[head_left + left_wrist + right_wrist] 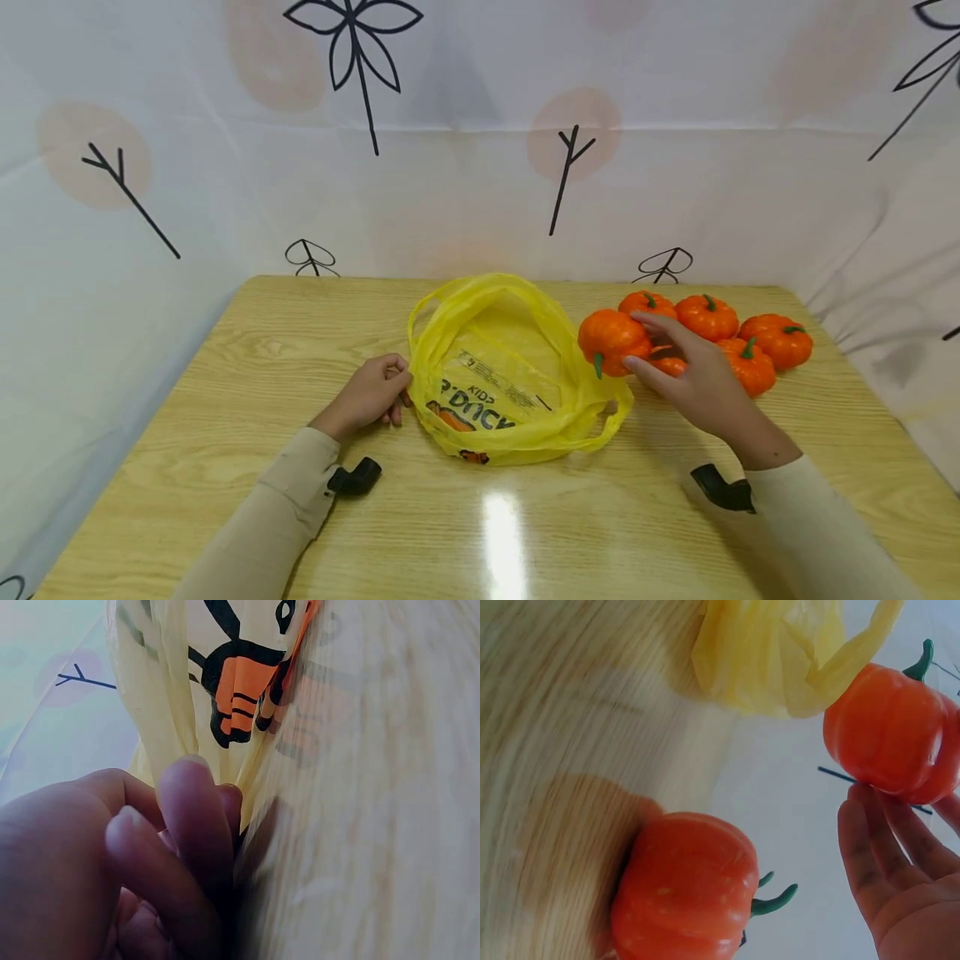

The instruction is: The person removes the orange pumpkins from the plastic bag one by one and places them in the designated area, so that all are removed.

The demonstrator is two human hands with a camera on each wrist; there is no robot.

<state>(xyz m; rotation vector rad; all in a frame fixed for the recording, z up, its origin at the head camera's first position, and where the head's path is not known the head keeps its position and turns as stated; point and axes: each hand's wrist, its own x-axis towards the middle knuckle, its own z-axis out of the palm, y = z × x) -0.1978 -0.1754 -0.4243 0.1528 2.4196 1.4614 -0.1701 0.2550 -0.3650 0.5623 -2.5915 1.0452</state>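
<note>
A yellow plastic bag (pixel 495 367) stands on the table with its mouth spread wide, dark print showing inside. At its left side my left hand (pixel 372 389) pinches the bag's edge with curled fingers; the left wrist view shows the yellow film (pixel 169 697) meeting the fingertips. My right hand (pixel 693 371) grips a small orange pumpkin (pixel 613 340) with a green stem, between thumb and fingers. That pumpkin is raised above the table, overlapping the bag's right rim in the head view. In the right wrist view, the held pumpkin (pixel 892 731) hangs near the bag's handle (pixel 859 652).
Several more orange pumpkins (pixel 776 340) sit grouped at the table's back right, partly hidden behind my right hand. The wooden table (pixel 420 533) backs onto a white patterned cloth (pixel 465 192). Black wrist mounts (pixel 356 477) stick out from both sleeves.
</note>
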